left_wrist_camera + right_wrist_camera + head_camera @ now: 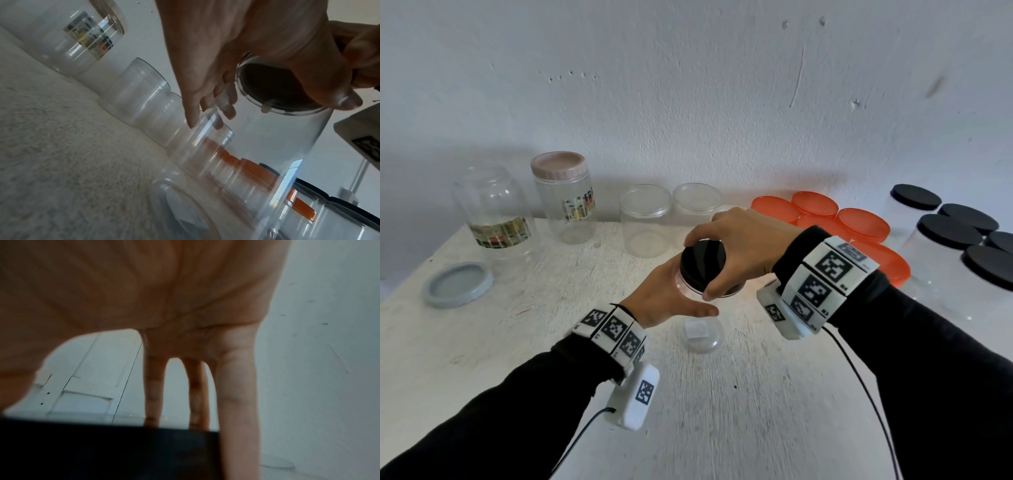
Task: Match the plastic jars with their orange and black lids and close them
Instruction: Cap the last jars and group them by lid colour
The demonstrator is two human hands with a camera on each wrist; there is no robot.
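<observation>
The right hand (739,246) grips a black lid (703,265) atop a clear jar (700,337) that the left hand (664,298) wraps, above mid-table (482,342). Capped jars (945,246) stand right; two open jars (645,221) and orange lids (815,204) wait.

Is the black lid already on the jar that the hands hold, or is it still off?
On. The black lid sits over the mouth of the clear jar; the right hand grips it. Whether it is screwed tight, cannot tell.
</observation>
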